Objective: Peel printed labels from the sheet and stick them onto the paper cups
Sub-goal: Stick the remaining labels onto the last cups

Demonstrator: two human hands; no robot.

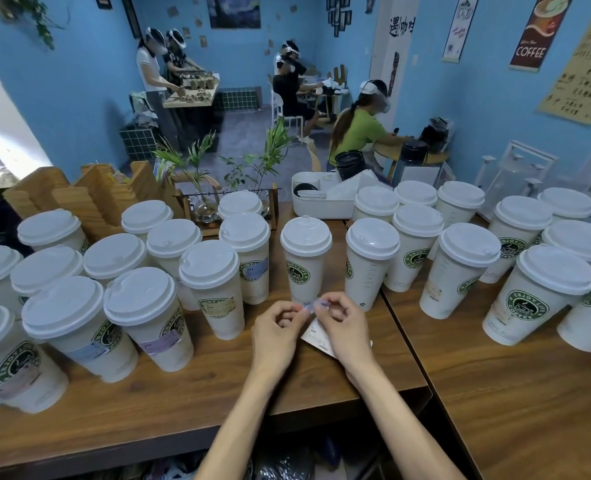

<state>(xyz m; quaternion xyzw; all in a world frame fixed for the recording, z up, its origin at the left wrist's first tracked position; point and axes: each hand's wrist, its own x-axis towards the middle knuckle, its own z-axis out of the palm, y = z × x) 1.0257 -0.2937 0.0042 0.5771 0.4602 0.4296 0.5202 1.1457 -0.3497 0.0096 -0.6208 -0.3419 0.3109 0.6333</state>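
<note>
My left hand (276, 332) and my right hand (343, 325) meet above the wooden table (218, 393), fingers curled. Between their fingertips they pinch a small pale label (310, 305). The white label sheet (316, 337) hangs down under my right hand, partly hidden by it. Straight behind my hands stands a white lidded paper cup (304, 261) with a green logo. Lidded cups on the left (148, 317) carry pale labels. More lidded cups (536, 296) crowd the table on the right.
A white tray (322, 202) with lids, a wooden plant stand (218, 206) and wooden holders (89, 195) line the table's back. A second table (495, 393) joins at the right. Several people work at tables further back in the blue room.
</note>
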